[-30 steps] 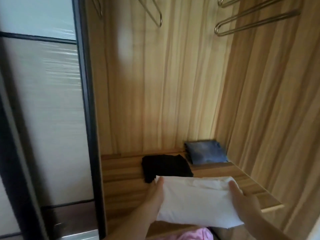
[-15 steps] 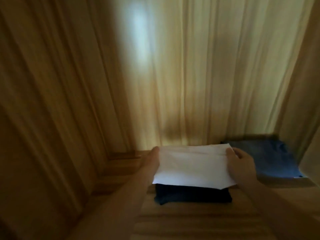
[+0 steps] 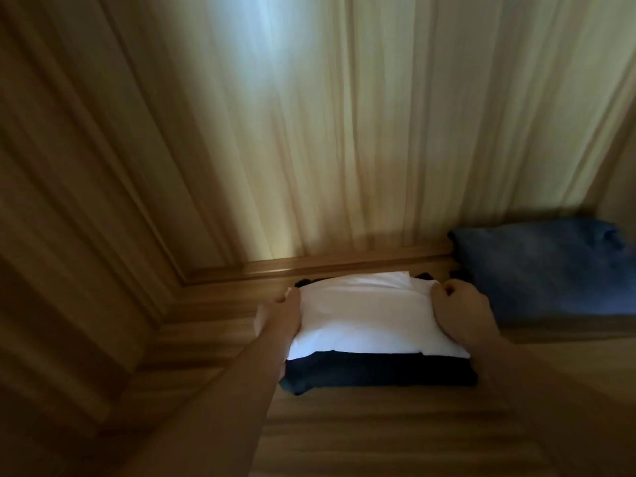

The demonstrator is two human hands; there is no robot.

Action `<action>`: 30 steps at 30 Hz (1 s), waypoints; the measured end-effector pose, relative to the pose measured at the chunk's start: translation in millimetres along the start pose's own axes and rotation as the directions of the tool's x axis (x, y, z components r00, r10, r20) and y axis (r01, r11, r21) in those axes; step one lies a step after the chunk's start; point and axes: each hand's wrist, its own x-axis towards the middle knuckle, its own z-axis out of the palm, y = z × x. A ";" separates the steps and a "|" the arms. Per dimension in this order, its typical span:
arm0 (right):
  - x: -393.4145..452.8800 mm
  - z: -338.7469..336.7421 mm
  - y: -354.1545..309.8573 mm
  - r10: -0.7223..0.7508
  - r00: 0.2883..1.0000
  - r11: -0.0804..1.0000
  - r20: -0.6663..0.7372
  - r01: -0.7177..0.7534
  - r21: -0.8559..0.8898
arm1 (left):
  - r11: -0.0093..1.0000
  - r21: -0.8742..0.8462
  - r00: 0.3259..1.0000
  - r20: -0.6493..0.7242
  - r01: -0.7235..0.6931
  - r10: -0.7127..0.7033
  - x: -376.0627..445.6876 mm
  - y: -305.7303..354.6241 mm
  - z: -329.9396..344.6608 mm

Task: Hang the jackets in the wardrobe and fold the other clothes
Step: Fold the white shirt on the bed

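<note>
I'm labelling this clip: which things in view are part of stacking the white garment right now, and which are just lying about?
In use:
- folded white garment
- folded dark garment beneath it
- left hand, right hand, one at each side of the white one
- wardrobe shelf

Lying about:
- folded blue garment, beside the stack

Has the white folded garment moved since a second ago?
Yes. The white folded garment went from the shelf's front edge back onto the black garment, nearer the back wall.

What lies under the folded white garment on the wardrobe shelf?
A folded dark garment lies under the white garment; its front edge and two back corners show. Its middle is covered, as is the shelf beneath. Both hands, left and right, hold the white one's sides.
</note>
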 end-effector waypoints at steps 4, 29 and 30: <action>-11.4 -12.1 -18.6 0.035 0.998 0.997 0.048 -0.031 -0.073 | 0.987 0.120 0.994 -0.022 -0.105 0.108 -11.4 9.0 -15.0; -469.4 -200.9 -35.4 0.050 0.929 0.821 -0.366 -0.247 -0.515 | 0.145 -0.167 0.012 0.616 -0.975 0.788 -307.9 -11.2 -118.2; -497.3 -206.2 -30.9 0.076 0.917 0.811 -0.392 -0.286 -0.511 | 0.120 -0.199 -0.029 0.617 -0.972 0.787 -321.5 -15.6 -125.4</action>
